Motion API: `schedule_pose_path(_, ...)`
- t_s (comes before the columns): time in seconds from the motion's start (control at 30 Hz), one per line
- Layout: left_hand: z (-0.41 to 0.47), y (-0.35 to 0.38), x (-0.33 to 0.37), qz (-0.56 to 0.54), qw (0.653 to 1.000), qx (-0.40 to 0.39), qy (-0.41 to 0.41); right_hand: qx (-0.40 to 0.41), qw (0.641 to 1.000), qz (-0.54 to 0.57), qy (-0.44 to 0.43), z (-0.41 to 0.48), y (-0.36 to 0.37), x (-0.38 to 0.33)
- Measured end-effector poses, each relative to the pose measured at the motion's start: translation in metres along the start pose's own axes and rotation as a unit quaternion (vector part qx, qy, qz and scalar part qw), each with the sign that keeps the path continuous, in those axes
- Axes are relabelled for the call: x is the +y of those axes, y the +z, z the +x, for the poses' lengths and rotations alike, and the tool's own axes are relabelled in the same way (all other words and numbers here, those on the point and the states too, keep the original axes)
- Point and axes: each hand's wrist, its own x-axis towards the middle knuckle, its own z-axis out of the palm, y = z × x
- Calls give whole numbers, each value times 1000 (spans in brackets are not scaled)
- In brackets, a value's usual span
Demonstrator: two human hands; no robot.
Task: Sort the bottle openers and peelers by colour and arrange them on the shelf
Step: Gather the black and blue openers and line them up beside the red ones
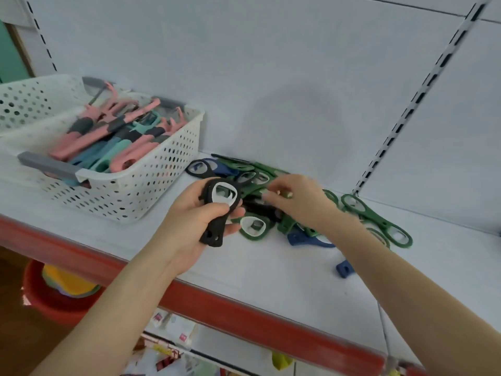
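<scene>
Right hand (295, 199), motion-blurred over the heap of green bottle openers (287, 225): whether its fingertips pinch one cannot be told. Its forearm hides parts of the blue openers (298, 239). Left hand (195, 221) grips a black bottle opener (215, 226) just above the white, red-edged shelf (271, 272), backed by pale slotted panels. Pink and teal peelers (89, 139) fill a perforated basket (151, 185) at left; a red bucket (46, 302) stands below

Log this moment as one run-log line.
left hand: holds black bottle opener | right hand: over mixed-colour opener pile, grip unclear | peelers: mixed colours in white basket
</scene>
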Motion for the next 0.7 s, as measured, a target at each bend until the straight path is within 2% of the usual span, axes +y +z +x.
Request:
schedule_pose_path(0.07, 5, -9, 2, 4, 1000, -4, -6, -25, 998, -52, -3, -6, 5, 8)
schedule_pose_path(0.17, 11, -17, 4, -27, 999, -16, -23, -16, 998, -53, 18, -12, 0, 7)
schedule_pose_path(0.27, 13, -21, 6, -69, 996, -32, -47, -53, 995, -76, 38, -15, -4, 3)
schedule_pose_path(0.37, 15, -23, 7, -89, 992, -53, -71, -80, 986, -143, 10, -15, -1, 1)
schedule_pose_path(0.47, 17, -28, 8, -68, 993, -58, -80, -50, 990, -133, -20, -12, 0, 5)
schedule_pose_path(0.63, 19, -32, 12, -66, 991, -56, -98, 89, 994, -34, -44, -10, -21, -2)
schedule_pose_path(0.7, 20, -33, 15, -67, 987, -82, -123, 94, 992, 5, -86, -11, -27, -11)
